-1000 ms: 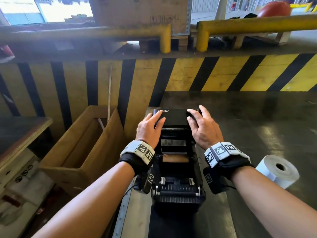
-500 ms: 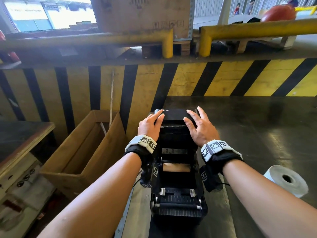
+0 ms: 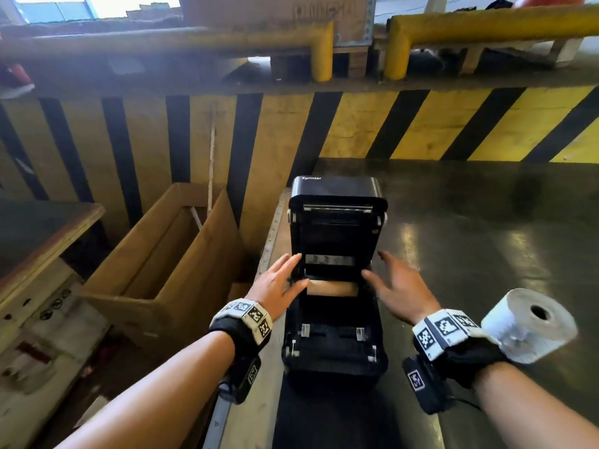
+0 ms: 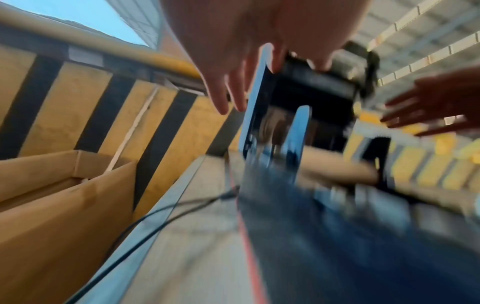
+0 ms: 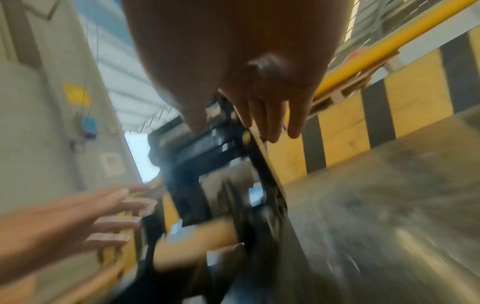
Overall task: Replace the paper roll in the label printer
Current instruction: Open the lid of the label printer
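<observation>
Both grips spread, left hand [image 3: 275, 286] and right hand [image 3: 400, 293] flanking open label printer [image 3: 335, 358] on dark table [image 3: 486, 241], striped wall [image 3: 421, 124] behind.

An open cardboard box [image 3: 155, 264] stands left of the dark worktop [image 3: 486, 241] — behind both runs a yellow-and-black striped wall [image 3: 372, 124], topped by yellow pipe rails [image 3: 479, 24].

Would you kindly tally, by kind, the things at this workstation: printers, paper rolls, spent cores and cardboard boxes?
Label printer, lid open: 1
White paper roll on the table: 1
Brown cardboard core in the printer bay: 1
Open cardboard box beside the table: 1
Total: 4
</observation>
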A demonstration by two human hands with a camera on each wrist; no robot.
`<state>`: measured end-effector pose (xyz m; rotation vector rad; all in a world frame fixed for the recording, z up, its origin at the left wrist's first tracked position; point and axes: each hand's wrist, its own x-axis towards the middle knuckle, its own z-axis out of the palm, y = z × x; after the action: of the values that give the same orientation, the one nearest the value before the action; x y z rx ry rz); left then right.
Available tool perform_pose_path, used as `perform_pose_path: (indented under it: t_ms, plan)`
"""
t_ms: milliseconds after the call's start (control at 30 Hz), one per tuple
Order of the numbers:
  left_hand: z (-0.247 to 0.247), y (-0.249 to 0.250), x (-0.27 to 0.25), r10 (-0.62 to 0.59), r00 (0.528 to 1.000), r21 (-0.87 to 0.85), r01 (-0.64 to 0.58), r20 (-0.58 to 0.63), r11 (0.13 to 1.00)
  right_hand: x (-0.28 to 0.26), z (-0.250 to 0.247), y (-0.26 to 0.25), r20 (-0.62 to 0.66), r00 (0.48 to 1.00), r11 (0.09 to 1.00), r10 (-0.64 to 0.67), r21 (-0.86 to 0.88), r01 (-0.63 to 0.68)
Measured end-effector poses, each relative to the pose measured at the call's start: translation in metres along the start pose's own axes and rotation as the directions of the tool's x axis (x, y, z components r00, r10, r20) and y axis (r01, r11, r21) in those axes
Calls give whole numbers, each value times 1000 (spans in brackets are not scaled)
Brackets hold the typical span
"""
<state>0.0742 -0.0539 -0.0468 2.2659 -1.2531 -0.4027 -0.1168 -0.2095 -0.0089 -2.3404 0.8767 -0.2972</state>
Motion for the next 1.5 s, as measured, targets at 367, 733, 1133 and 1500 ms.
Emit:
perform_pose_path:
  t_ms: [367, 733, 1133, 1500]
  plan:
    - [29, 8, 1, -109, 980, 18, 108, 165, 994, -2, 65, 9, 212, 959, 941, 186, -319, -112]
    - [-7, 47, -7, -61, 997, -141, 66, 36, 988, -21, 21, -20, 53, 996, 991, 77, 106, -82]
    - [-8, 146, -30, 171, 969, -416, -83, 180, 906, -110, -81, 3, -305, 939, 983, 160, -40, -181]
    - [96, 212, -49, 145, 862, -728, 308, 486, 612, -173, -83, 156, -269, 810, 654, 521, 736, -176]
